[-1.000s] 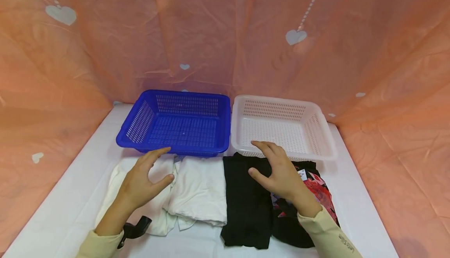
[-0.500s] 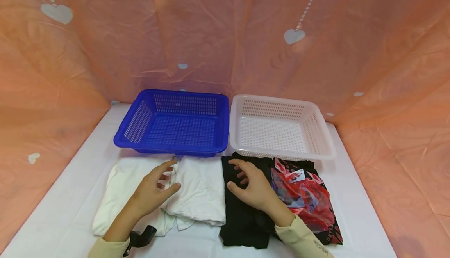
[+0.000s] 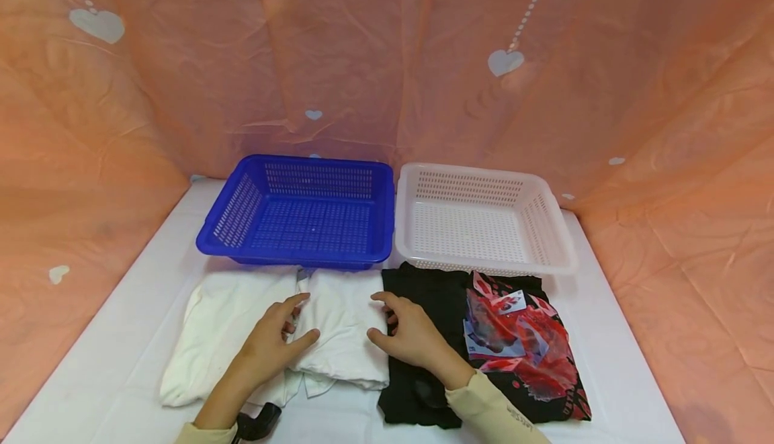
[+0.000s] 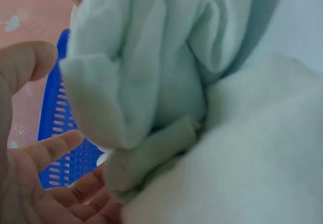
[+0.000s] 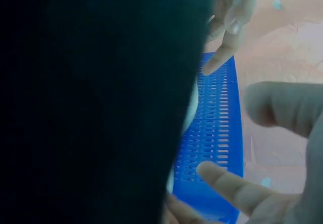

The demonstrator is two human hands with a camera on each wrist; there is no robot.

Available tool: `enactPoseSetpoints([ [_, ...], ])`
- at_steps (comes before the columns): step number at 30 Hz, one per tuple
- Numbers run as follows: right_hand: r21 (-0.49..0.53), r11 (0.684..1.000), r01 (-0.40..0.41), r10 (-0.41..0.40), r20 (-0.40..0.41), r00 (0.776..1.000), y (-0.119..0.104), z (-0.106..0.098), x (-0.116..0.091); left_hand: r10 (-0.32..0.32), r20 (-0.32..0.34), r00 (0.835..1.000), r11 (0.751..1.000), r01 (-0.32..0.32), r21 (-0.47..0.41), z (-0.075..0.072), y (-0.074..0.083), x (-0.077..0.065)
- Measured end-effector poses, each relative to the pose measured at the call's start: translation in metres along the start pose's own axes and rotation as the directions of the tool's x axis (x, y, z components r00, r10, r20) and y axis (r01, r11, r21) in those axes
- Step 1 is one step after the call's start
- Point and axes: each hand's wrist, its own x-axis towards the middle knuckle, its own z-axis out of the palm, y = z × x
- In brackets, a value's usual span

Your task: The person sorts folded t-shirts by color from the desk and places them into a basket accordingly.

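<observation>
A folded white garment (image 3: 345, 330) lies between my two hands in the head view. At its left edge is my left hand (image 3: 272, 343), thumb and fingers spread apart. My right hand (image 3: 414, 338) hovers by its right edge, over the folded black garment (image 3: 417, 390), its thumb and fingers parted too. In the left wrist view, fingers (image 4: 50, 151) reach beside rumpled white cloth; whether they touch it I cannot tell. Dark cloth (image 5: 91, 103) fills much of the right wrist view, with a finger (image 5: 232, 186) extended beside it.
Another folded white garment (image 3: 211, 330) lies at left, and a black one with a red print (image 3: 532, 350) at right. Behind the row stand a blue basket (image 3: 296, 256) and a white basket (image 3: 484, 262), side by side. An orange curtain (image 3: 363, 61) hangs behind the white-covered table (image 3: 121, 336).
Both hands have come down and closer together, to either side of the middle white garment. My right hand moved left, uncovering the red print. The garments and baskets stay put.
</observation>
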Motion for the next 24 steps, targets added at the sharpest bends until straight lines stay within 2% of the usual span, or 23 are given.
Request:
enactPoseSetpoints([
  [3,-0.076,0.997,-0.029,0.029,-0.003,1.000,0.002,0.002,0.001,0.007,-0.011,1.000,1.000,-0.006,0.015,0.002,-0.002,0.001],
  [7,-0.114,0.992,-0.059,0.062,0.022,0.998,0.003,0.003,0.003,0.002,0.017,1.000,0.999,-0.003,0.038,0.003,-0.005,0.001],
  [16,-0.044,0.995,-0.089,0.092,0.095,0.991,0.003,0.006,0.009,0.001,0.062,0.998,0.999,-0.003,0.044,0.006,-0.002,0.002],
  [19,-0.013,0.996,-0.088,0.089,0.098,0.991,0.004,0.007,0.011,0.025,0.037,0.999,0.998,-0.026,0.050,0.009,0.002,0.001],
  [24,0.065,0.994,-0.093,0.083,0.137,0.987,0.008,0.009,0.015,0.086,-0.055,0.995,0.989,-0.079,0.126,0.014,0.007,-0.001],
])
